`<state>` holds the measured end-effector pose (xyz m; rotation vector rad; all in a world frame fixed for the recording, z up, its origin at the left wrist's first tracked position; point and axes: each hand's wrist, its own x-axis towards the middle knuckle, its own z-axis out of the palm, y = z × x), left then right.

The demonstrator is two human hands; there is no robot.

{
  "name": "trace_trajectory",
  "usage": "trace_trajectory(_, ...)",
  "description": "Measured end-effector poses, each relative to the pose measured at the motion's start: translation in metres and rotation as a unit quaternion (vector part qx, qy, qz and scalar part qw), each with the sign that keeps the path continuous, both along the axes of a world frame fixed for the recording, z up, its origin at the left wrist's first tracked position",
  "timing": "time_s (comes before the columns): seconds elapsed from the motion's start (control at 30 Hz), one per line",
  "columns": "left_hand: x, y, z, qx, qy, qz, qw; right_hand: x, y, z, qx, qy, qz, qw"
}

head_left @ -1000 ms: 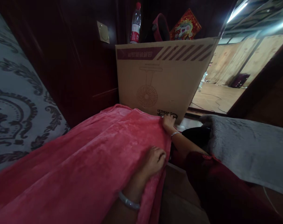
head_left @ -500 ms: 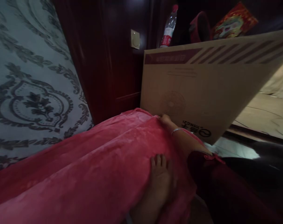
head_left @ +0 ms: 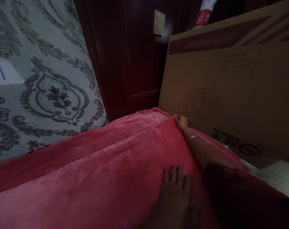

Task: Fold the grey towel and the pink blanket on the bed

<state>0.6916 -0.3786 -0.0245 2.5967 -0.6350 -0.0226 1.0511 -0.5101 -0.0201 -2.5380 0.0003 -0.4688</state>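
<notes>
A pinkish-red plush blanket (head_left: 106,171) spreads from the left edge toward the cardboard box at the right, with a long fold running across it. My right hand (head_left: 182,123), a thin silver bracelet at its wrist, grips the blanket's folded edge near its far corner. Lower down, my left hand (head_left: 175,190) lies palm down on the blanket, its fingers stretched out and slightly apart. It is in shadow, and its wrist blends into the dark.
A large cardboard box (head_left: 230,86) leans upright beyond my right hand, with a red-labelled bottle (head_left: 203,14) behind its top edge. Dark red wood panelling (head_left: 127,57) carries a gold switch plate (head_left: 159,23). Patterned wallpaper (head_left: 58,98) covers the left wall, with a white paper (head_left: 6,71) on it.
My view has shifted left and downward, so everything sits further right. My right hand keeps its hold on the blanket edge, and more blanket shows beyond its forearm. My left hand stays on the blanket.
</notes>
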Motion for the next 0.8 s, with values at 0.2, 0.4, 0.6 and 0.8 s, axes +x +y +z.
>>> trace_trajectory(0.2,-0.001,0.000,-0.002,-0.004,0.022,-0.006,1.000,-0.005,0.001,-0.019,-0.023,-0.019,0.037,0.999)
trace_trajectory(0.4,-0.003,0.003,-0.009,-0.018,-0.016,-0.008,1.000,-0.018,0.003,0.005,-0.067,-0.025,0.069,0.995)
trace_trajectory(0.6,-0.005,0.004,-0.002,0.019,-0.035,-0.013,0.999,-0.076,0.004,0.003,-0.198,-0.008,0.193,0.961)
trace_trajectory(0.8,0.001,0.002,0.005,0.076,-0.092,-0.025,0.993,-0.111,-0.004,0.010,-0.170,0.092,0.174,0.966)
